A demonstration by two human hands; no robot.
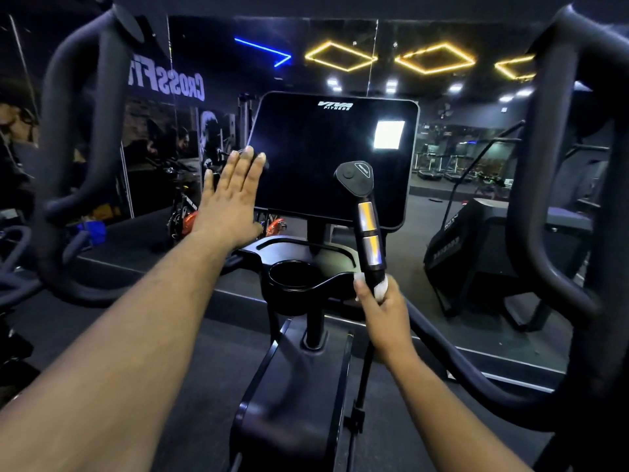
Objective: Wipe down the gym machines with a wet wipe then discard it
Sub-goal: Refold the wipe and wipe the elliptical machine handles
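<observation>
The right hand (383, 308) clenches the wet wipe (380, 290) round the right handlebar grip (369, 229) (soft, limp, probably slippery, best bunched); the left hand (231, 195) lies flat, fingers straight, at the console (333, 158).

left hand (231, 195): bare, no rings | right hand (384, 311): bare | forearms: sleeveless, no watch

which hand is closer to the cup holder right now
Right. The right hand grips the handle with the wet wipe just beside the cup holder; the left hand is up by the console screen.
</observation>
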